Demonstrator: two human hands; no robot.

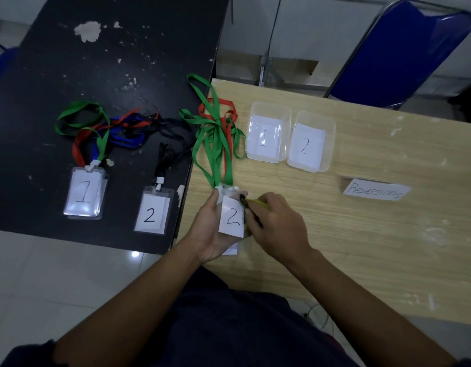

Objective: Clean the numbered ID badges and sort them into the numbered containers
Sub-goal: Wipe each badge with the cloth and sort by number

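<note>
**Inspector:** Where is the item under work?

**Recorder:** The clear plastic badge with a white card marked 2 (231,219) sits in the left hand (213,231), above the near left corner of the pale wood-grain table (361,247). The palm is up, with thumb and fingers curled round the badge's edges. Another clear holder shows beneath it.

**Inspector:** And the right hand?

**Recorder:** The right hand (278,221) is knuckles up, fingers closed round a small yellow object (261,202). A black strip (251,214) lies against the badge's right edge. I cannot tell what the object is.

**Inspector:** Lanyards on that badge?

**Recorder:** A bunch of green ribbon lanyards (216,147) and 1 red ribbon lanyard (225,112) run from the badge's white clip across the wood, just beside the containers.

**Inspector:** Containers?

**Recorder:** There are 2, side by side. The clear plastic tub with a paper marked 1 (271,104) is on the left. The clear plastic tub with a paper marked 2 (329,133) is on the right. A white paper sign (377,192) reading "Resepsionis" lies near them, to the right.

**Inspector:** Remaining stock?

**Recorder:** It lies on the scuffed black table (110,62), which abuts the wood one on the left. There is a stack of clear badges marked 1 (84,192) and, apart from it, a clear badge marked 2 (152,213). A tangle of green, red, blue and black lanyards (118,128) lies behind them. A blue chair (404,49) stands beyond the wood table.
</note>
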